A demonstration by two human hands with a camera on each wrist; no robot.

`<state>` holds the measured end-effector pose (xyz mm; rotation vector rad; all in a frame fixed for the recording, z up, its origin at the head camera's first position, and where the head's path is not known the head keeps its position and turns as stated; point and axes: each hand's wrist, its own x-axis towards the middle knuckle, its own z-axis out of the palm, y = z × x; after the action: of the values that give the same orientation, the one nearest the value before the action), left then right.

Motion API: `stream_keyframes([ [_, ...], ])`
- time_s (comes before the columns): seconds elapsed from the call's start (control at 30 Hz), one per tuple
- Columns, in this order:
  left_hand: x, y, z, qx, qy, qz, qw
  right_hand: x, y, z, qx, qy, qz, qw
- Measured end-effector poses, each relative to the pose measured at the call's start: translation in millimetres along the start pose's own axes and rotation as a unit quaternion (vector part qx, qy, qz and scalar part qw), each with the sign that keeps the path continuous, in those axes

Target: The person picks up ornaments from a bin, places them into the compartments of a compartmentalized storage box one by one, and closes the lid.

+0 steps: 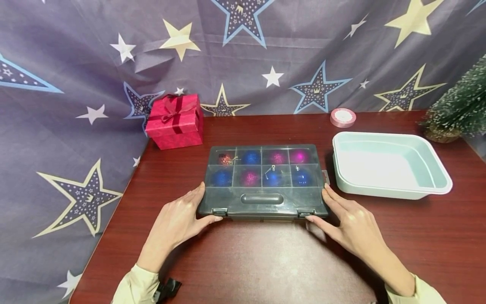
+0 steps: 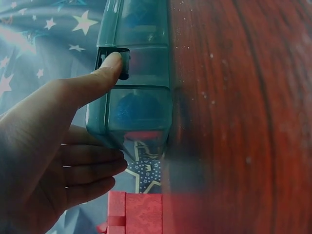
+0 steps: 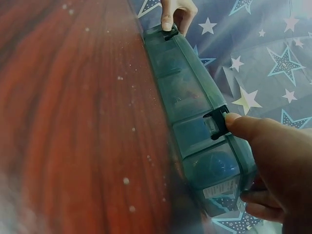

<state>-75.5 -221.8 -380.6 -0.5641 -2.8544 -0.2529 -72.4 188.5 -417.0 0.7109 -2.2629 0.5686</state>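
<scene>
A dark translucent compartment box (image 1: pixel 224 196) lies flat on the table with its lid down. Through the lid, blue, pink and red Christmas balls (image 1: pixel 251 157) show in separate compartments. My left hand (image 1: pixel 176 217) grips the box's near left corner, thumb on the front latch (image 2: pixel 124 63) and fingers against the left side. Opposite it, my right hand (image 1: pixel 353 223) holds the near right corner, its thumb on the other latch (image 3: pixel 218 123) and its fingers along the right side. Whether the latches are fastened I cannot tell.
Right of the box stands a pale mint plastic tray (image 1: pixel 391 192). Behind it are a pink ribbon roll (image 1: pixel 343 118) and a small frosted tree (image 1: pixel 461 101). A red gift box (image 1: pixel 176 126) sits at the back left, near the starred cloth (image 1: pixel 250 63).
</scene>
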Motion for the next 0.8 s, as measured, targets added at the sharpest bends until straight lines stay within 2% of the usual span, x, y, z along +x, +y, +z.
stream_keyframes([
  [0.33,0.3,1.2,1.3,-0.013,0.003,-0.004,0.9999,-1.1,4.7,1.1,0.002,-0.012,0.0,0.9999],
  [0.63,-0.2,1.6,1.1,-0.028,-0.003,-0.019,0.9994,-2.8,4.8,5.1,-0.002,0.025,-0.009,0.9996],
  [0.8,-1.1,-0.2,3.3,-0.059,-0.002,-0.042,0.9974,-3.5,4.4,4.7,-0.001,0.019,0.006,0.9998],
])
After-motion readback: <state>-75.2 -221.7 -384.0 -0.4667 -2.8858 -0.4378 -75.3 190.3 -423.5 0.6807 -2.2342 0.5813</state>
